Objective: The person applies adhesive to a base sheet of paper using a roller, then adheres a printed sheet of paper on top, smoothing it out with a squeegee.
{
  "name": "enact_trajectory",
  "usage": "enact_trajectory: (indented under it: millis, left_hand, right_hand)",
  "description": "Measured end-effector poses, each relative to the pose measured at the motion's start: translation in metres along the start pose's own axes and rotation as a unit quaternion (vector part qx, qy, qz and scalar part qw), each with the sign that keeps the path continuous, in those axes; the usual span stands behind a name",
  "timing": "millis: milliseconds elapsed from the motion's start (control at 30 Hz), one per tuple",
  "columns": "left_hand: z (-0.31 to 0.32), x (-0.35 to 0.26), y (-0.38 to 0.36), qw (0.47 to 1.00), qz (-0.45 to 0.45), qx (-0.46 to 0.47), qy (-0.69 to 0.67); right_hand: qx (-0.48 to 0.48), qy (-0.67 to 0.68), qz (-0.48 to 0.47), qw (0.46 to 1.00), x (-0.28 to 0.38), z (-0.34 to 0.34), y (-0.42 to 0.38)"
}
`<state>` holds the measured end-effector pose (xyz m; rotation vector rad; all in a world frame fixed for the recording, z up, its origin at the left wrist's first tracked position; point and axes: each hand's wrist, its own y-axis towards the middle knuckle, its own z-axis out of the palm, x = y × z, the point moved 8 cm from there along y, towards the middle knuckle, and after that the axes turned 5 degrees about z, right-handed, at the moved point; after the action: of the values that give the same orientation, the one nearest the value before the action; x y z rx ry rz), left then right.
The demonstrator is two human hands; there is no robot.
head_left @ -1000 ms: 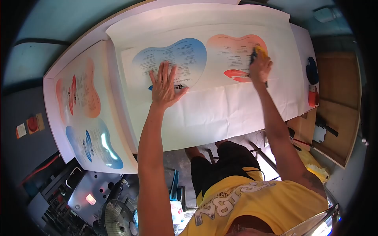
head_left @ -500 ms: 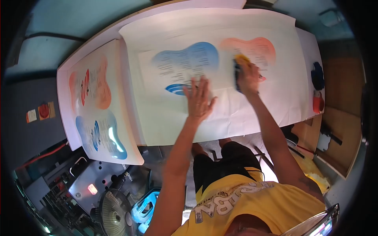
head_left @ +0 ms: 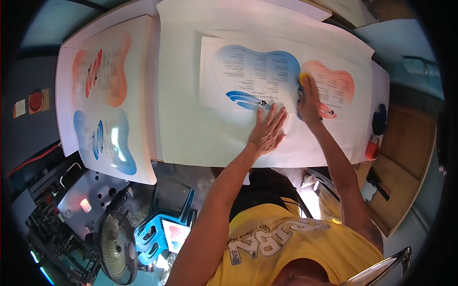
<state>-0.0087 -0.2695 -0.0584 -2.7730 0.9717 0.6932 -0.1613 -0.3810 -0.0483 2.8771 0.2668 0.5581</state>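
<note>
Left hand [head_left: 269, 131]: released, palm down, fingers spread on the large white sheet [head_left: 210, 138], fingertips by the lower edge of the blue bean-shaped print [head_left: 257, 62]. Right hand [head_left: 310, 102]: grasping the yellow-and-dark-blue handheld tool [head_left: 301, 93], which sits between the blue print and the coral-red bean-shaped print [head_left: 334, 78], over the sheet.

Writing: the blue print's text is upside down in view. "The Logical choice" and "within reach" readable above the left hand's fingertips; a boxed heading looks like "Preparation", further up and left. Small black logo just past those fingertips, lettering partly covered. Rest of small print too small to read. Coral print has text columns and a red swoosh beside the right hand, words not legible. Yellow shirt [head_left: 286, 243], nearer the body than both hands: big white letters, partly distorted, small "SINCE 19", remainder unclear.

Left of left hand, on the white counter [head_left: 67, 100]: pale panel [head_left: 145, 143] with two red-and-blue printed designs, text unreadable, glare on the blue one. Right of right hand: dark blue object [head_left: 379, 119] and red object [head_left: 372, 148], near each other by the counter's edge. Below and left of left hand: black round fan [head_left: 118, 245], blue plastic stool [head_left: 155, 233] with a printed sheet [head_left: 175, 235] on it.
</note>
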Motion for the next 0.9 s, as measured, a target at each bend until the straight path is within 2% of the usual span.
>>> enact_trajectory:
  millis: [133,233,367,433,633,767,900]
  left_hand:
    - [0.006,0.001,-0.002,1.0,0.002,-0.004,0.007]
    - [0.024,0.001,-0.005,0.998,0.0,0.061,0.019]
    - [0.007,0.0,-0.006,0.998,0.02,-0.043,0.041]
    - [0.007,-0.001,-0.005,0.994,0.02,-0.009,0.105]
    - [0.008,0.004,-0.003,0.999,0.022,0.035,0.023]
    - [0.013,0.006,-0.003,0.996,0.017,-0.048,0.076]
    - [0.01,0.004,-0.001,0.999,0.015,-0.039,0.005]
  right_hand:
    - [0.028,0.032,-0.04,0.998,0.085,0.038,0.043]
    - [0.022,0.036,-0.084,0.996,0.134,0.058,0.059]
    - [-0.016,0.037,-0.107,0.993,0.187,0.079,0.06]
    - [0.003,0.043,-0.108,0.993,0.216,0.087,0.058]
    - [0.03,0.059,-0.122,0.99,0.307,0.118,0.051]
    - [0.028,0.065,-0.13,0.989,0.349,0.138,0.05]
    - [0.015,0.214,-0.098,0.972,0.359,0.13,0.057]
